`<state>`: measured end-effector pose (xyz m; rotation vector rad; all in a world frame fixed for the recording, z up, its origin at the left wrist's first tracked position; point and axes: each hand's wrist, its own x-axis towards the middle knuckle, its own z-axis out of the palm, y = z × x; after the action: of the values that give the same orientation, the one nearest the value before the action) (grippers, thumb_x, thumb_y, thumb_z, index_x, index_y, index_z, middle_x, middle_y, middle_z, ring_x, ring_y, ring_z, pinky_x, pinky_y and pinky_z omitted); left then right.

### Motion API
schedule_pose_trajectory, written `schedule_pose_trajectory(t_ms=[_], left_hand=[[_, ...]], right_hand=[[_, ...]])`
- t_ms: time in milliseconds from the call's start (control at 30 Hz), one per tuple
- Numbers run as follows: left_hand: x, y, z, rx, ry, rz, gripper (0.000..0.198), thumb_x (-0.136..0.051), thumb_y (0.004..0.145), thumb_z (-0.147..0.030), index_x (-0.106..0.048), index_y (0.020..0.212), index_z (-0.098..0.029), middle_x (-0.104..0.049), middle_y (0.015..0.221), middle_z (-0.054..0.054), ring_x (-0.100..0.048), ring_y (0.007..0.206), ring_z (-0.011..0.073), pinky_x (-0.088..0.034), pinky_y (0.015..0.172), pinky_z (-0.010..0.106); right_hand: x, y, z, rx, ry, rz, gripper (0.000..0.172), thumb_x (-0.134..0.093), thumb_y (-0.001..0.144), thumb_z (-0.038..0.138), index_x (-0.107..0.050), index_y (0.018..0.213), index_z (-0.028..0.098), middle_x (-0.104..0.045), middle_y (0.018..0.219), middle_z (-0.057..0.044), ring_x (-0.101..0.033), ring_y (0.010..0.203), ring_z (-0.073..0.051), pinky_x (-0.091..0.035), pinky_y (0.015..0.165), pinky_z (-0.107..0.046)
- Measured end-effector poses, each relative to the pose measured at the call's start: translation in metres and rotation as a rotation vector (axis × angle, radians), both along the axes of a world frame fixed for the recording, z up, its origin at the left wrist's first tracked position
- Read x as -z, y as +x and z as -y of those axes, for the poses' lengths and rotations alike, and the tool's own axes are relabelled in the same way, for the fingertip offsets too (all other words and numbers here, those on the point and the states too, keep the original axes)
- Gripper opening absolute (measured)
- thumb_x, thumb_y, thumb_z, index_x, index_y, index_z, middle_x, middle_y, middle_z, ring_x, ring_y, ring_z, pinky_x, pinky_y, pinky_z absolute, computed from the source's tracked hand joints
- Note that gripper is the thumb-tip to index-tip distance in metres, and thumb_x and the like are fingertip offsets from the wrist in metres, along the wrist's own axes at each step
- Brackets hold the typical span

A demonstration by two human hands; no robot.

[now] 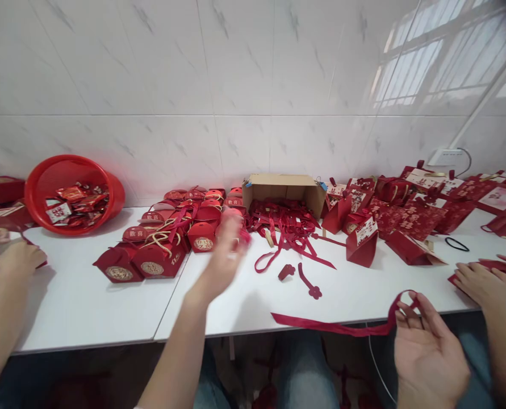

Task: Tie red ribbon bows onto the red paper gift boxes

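**A:** Where are the person's own hands?

**B:** The left hand point(225, 253) is stretched forward over the tabletop point(108, 307), just beside the cluster of small red boxes point(159, 250). It is blurred, with something red at its fingertips, so I cannot tell whether it is grasping anything or is released.

**A:** And the other?

**B:** The right hand point(427, 346) sits low at the near edge, palm up and fingers loosely curled. Its thumb and fingertips pinch the looped end of a dark red ribbon point(333, 325).

**A:** Where does the ribbon run?

**B:** From that hand it trails leftward, flat along the front edge of the tabletop.

**A:** What else is there?

**B:** An open cardboard box point(278, 183) stands against the tiled wall, and a tangle of loose ribbons point(291, 227) spills out in front of it. Red paper bags point(363, 241) stand and lie to the right of it, with a black band point(457, 244) near them. At far left a red basket point(112, 199) lies tipped on its side, with small packets point(74, 204) inside.

**A:** Anyone else?

**B:** Yes. A co-worker's hand point(16, 260) at the left edge rests on something red. Another person's hand point(480, 281) at the right rests on a red piece.
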<state>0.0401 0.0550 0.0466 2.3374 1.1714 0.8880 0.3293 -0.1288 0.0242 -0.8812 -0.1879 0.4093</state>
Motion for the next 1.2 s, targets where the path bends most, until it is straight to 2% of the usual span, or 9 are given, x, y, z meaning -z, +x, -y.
schedule_pose_trajectory(t_ms=[67,200,367,467,533,700,900,1000,1200], left_hand=[[0.004,0.003,0.013,0.147,-0.058,-0.072,0.039,-0.052,0.087,-0.038,-0.055,0.125,-0.031,-0.043,0.144,0.005,-0.028,0.138,0.0276,-0.025,0.111,0.049],[0.022,-0.006,0.018,0.221,-0.218,-0.027,0.037,-0.044,0.089,-0.034,-0.059,0.122,-0.026,-0.059,0.129,0.006,-0.051,0.123,0.0226,-0.040,0.104,0.041],[0.011,-0.055,-0.032,-0.563,0.093,-0.254,0.024,-0.050,0.081,-0.023,-0.069,0.095,-0.022,-0.055,0.131,0.006,-0.046,0.125,0.0246,-0.038,0.104,0.039],[-0.012,-0.087,-0.066,-0.816,0.133,-0.302,0.026,-0.047,0.079,-0.019,-0.064,0.099,-0.015,-0.041,0.139,0.017,-0.028,0.133,0.0378,-0.028,0.104,0.055],[-0.023,-0.104,-0.082,-0.889,0.122,-0.344,0.038,-0.047,0.078,-0.017,-0.055,0.115,-0.010,-0.041,0.137,0.024,-0.036,0.127,0.0419,-0.032,0.097,0.058],[-0.030,-0.128,-0.101,-0.895,0.014,-0.455,0.045,-0.050,0.077,-0.020,-0.050,0.121,-0.008,-0.066,0.100,0.023,-0.060,0.098,0.0399,-0.041,0.083,0.052],[-0.023,-0.137,-0.105,-0.841,0.024,-0.451,0.034,-0.054,0.073,-0.020,-0.062,0.106,-0.013,-0.058,0.121,0.021,-0.050,0.114,0.0374,-0.037,0.090,0.046],[-0.023,-0.135,-0.108,-0.813,-0.005,-0.388,0.017,-0.059,0.070,-0.020,-0.068,0.084,-0.015,-0.067,0.104,0.017,-0.051,0.112,0.0373,-0.031,0.095,0.050],[-0.055,-0.151,-0.084,-0.746,0.050,-0.069,0.023,-0.059,0.083,-0.030,-0.065,0.098,-0.013,-0.067,0.099,0.008,-0.060,0.099,0.0276,-0.043,0.090,0.048]], right_hand=[[0.019,0.002,-0.017,-0.035,0.018,-0.072,0.018,-0.059,0.074,0.027,-0.072,0.080,0.016,-0.065,0.092,-0.007,-0.059,0.075,-0.014,-0.050,0.066,-0.031],[0.035,0.009,-0.018,-0.017,0.004,-0.057,0.013,-0.064,0.070,0.022,-0.070,0.077,0.013,-0.067,0.091,-0.007,-0.061,0.078,-0.015,-0.049,0.063,-0.027],[0.038,0.011,-0.014,-0.029,-0.027,-0.052,0.013,-0.063,0.070,0.021,-0.070,0.077,0.012,-0.068,0.087,-0.006,-0.061,0.075,-0.014,-0.049,0.060,-0.026],[0.043,0.012,-0.015,-0.039,-0.052,-0.045,0.013,-0.065,0.070,0.021,-0.070,0.078,0.012,-0.068,0.087,-0.006,-0.062,0.074,-0.014,-0.048,0.061,-0.025],[0.048,0.013,-0.014,-0.047,-0.058,-0.050,0.013,-0.066,0.070,0.021,-0.070,0.079,0.012,-0.068,0.088,-0.006,-0.062,0.075,-0.014,-0.049,0.062,-0.025],[0.054,0.015,-0.012,-0.052,-0.050,-0.025,0.013,-0.066,0.070,0.018,-0.070,0.081,0.012,-0.069,0.092,-0.007,-0.063,0.081,-0.016,-0.049,0.063,-0.027],[0.053,0.013,-0.013,-0.083,-0.039,0.000,0.017,-0.066,0.070,0.019,-0.071,0.085,0.011,-0.068,0.094,-0.007,-0.062,0.082,-0.015,-0.049,0.060,-0.025],[0.053,0.012,-0.012,-0.087,-0.040,0.011,0.017,-0.067,0.070,0.018,-0.071,0.084,0.011,-0.068,0.094,-0.007,-0.062,0.080,-0.016,-0.049,0.058,-0.025],[0.050,0.011,-0.009,-0.057,-0.038,0.050,0.016,-0.067,0.070,0.018,-0.070,0.083,0.010,-0.068,0.092,-0.008,-0.061,0.078,-0.015,-0.048,0.059,-0.025]])
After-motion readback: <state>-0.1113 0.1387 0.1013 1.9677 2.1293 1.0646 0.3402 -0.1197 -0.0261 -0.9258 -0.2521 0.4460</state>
